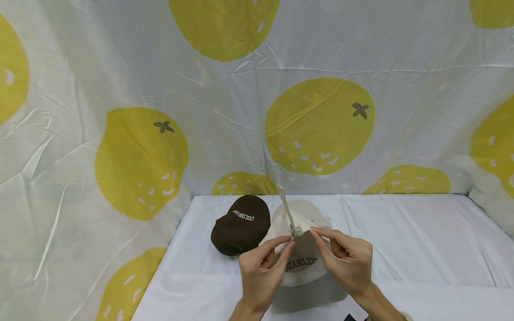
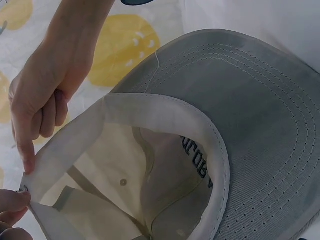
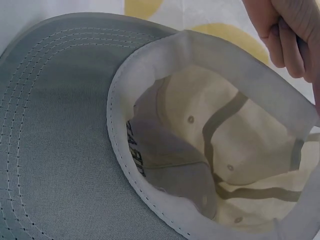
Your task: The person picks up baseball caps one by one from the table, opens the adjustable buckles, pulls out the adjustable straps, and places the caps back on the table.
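A pale beige cap [image 1: 307, 276] with a grey brim [image 2: 250, 125] is held between both hands, its brim toward the person and its hollow inside showing in both wrist views. Dark "COLORADO" lettering shows through inside the front. My left hand [image 1: 261, 272] pinches the cap's back edge between thumb and finger. Close by on the right, my right hand [image 1: 348, 258] pinches that same edge with thumb and forefinger. Between the fingertips lies a small round fastener [image 1: 299, 229]. A dark brown cap [image 1: 246, 223] with white lettering rests on the table, left of the hands.
White cloth covers the table [image 1: 405, 240]. Behind and to the left hangs a pale curtain [image 1: 225, 133] printed with large yellow lemons. A loose thread [image 2: 158, 60] crosses the grey brim's edge.
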A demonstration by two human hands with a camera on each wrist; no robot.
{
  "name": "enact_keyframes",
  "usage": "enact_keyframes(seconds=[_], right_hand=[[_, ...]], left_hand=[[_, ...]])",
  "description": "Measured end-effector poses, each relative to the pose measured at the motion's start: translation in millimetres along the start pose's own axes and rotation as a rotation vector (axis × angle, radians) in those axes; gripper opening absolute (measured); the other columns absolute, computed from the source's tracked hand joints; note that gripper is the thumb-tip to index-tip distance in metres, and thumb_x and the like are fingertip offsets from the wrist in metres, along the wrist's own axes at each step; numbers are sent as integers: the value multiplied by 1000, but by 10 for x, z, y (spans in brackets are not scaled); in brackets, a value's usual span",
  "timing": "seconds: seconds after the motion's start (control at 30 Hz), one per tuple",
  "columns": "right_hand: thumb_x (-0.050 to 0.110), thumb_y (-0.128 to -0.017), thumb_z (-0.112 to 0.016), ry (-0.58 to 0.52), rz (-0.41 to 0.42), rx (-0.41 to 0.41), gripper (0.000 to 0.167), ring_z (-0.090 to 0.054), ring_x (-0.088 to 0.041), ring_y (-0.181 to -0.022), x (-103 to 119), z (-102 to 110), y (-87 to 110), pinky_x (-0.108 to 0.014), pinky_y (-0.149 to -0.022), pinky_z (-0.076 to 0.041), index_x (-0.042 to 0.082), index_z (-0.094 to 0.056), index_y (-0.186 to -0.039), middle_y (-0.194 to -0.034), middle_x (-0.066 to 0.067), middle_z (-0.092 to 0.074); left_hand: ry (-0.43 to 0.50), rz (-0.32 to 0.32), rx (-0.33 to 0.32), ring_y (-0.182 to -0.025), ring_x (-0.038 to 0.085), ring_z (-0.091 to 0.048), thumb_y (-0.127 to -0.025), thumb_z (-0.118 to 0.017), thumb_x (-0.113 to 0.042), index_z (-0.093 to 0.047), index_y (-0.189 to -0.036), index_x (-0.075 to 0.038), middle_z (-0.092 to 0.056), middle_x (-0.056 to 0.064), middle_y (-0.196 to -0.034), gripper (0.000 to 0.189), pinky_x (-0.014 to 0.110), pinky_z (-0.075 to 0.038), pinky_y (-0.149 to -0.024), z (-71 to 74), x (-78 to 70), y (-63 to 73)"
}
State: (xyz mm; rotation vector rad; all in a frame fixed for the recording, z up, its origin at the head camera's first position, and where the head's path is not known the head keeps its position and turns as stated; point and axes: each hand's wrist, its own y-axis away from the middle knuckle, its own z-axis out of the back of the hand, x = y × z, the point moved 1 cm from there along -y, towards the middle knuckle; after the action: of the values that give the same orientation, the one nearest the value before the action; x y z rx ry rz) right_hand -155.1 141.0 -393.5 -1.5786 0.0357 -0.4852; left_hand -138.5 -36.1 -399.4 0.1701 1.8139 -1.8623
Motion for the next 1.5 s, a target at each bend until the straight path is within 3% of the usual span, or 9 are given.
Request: enact_keyframes(seconds=[0.13, 0.37, 0.63, 0.8, 1.0, 1.13, 1.37, 1.5], right_hand=[[16, -95, -77, 0, -5, 4, 25, -12, 3, -45, 0, 5, 3, -6, -42, -13, -6, -78, -84, -46, 10, -25], [7, -91, -79, -23, -6, 5, 12, -13, 4, -47, 7, -2, -6, -6, -44, -14, -4, -79, -87, -47, 9, -25], [19, -97, -75, 9, 49, 1, 30, -17, 3, -44, 37, -19, -25, -6, -44, -17, -7, -78, -82, -46, 10, -27], [17, -97, -74, -5, 101, 3, 30, -17, 3, -45, 29, -30, -36, -5, -45, -16, -9, -78, -82, -46, 10, -28], [9, -95, -76, -44, 193, 9, 22, -20, 5, -46, -2, -30, -46, -4, -46, -18, -10, -79, -85, -45, 4, -51], [7, -94, -76, -57, 229, 25, 19, -23, 6, -45, -32, -37, -35, -3, -47, -20, -10, -79, -85, -58, -8, -70], [8, -95, -75, -31, 277, 39, 21, -28, 6, -44, -38, -49, -30, -3, -47, -23, -10, -79, -86, -55, -5, -67], [6, -95, -75, -33, 322, 29, 20, -40, 3, -44, -37, -63, -36, -5, -46, -33, -11, -79, -85, -59, -8, -70]], left_hand=[[-29, -37, -14, -48, -1, -16, -72, -84, 15, -79, -94, 0, -24, -3, -46, 27, 11, -17, -40, -12, 14, -11], [-55, -60, -42, -47, -1, -16, -72, -83, 17, -79, -94, 0, -25, -4, -46, 28, 12, -16, -39, -17, 29, -25], [-47, -91, -64, -46, 0, -17, -73, -82, 18, -78, -95, 2, -26, -4, -46, 27, 12, -16, -39, -13, 52, -47], [-36, -129, -81, -45, 0, -18, -77, -81, 15, -78, -94, 4, -27, -5, -47, 21, 12, -18, -38, -12, 71, -67], [-24, -148, -86, -44, 0, -20, -76, -81, 16, -78, -94, 5, -29, -5, -47, 21, 12, -19, -38, -14, 78, -89], [-18, -155, -76, -44, 0, -20, -77, -80, 17, -77, -94, 6, -29, -5, -46, 20, 12, -19, -38, -24, 78, -93], [-16, -174, -59, -44, 0, -20, -81, -80, 13, -77, -94, 5, -29, -5, -46, 15, 12, -20, -37, -47, 72, -98], [-15, -184, -54, -44, 0, -21, -84, -79, 10, -77, -94, 5, -29, -5, -46, 11, 12, -20, -37, -58, 64, -97]])
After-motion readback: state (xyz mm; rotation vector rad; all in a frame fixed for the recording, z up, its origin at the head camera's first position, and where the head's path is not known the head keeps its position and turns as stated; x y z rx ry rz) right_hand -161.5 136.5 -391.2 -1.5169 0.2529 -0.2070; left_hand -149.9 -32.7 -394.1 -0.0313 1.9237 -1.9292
